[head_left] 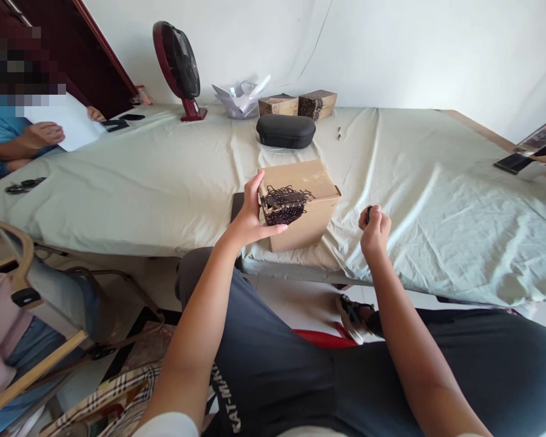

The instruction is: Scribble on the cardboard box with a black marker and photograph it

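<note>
A brown cardboard box (pixel 303 227) stands on the cloth near the table's front edge. Dense black scribbled lines cover its left corner, across the top and the near side. My left hand (pixel 253 212) grips that corner, with the thumb on the near side and the fingers on the top edge. To the right of the box, my right hand (pixel 374 229) is closed in a fist above the cloth, apart from the box. A small black thing (pixel 368 214) pokes out of the fist; its kind cannot be made out.
Behind the box lie a black zipped case (pixel 286 132) and two small cardboard boxes (pixel 317 105). Farther left are a clear plastic basket (pixel 240 106) and a dark red fan (pixel 192 109). At the far left, a person holds a white sheet (pixel 79 124). A chair (pixel 68 285) stands below.
</note>
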